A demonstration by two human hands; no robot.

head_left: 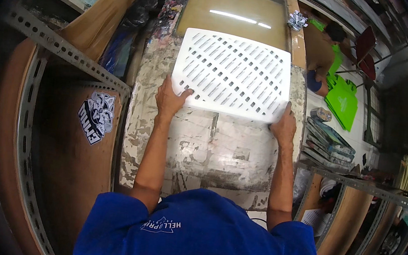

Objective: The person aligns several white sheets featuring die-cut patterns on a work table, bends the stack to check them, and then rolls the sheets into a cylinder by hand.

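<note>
A large white sheet (236,75), printed with diagonal rows of small dark and grey marks, lies over the worn, paint-stained worktable (206,153). At its near left corner, my left hand (169,99) grips the edge, thumb on top and fingers along the side. My right hand (285,124) is closed on the near right corner, with part of its fingers hidden. The sheet's far edge overlaps a yellowish translucent panel (234,9), which reflects a ceiling light.
A metal shelf frame (71,45) with a stickered brown board (76,132) stands left. To the right, another person (320,52) is near bright green bags (342,101) on the floor. A tape roll (320,114), stacked dark frames (327,142) and a slotted metal rack (360,183) sit nearer.
</note>
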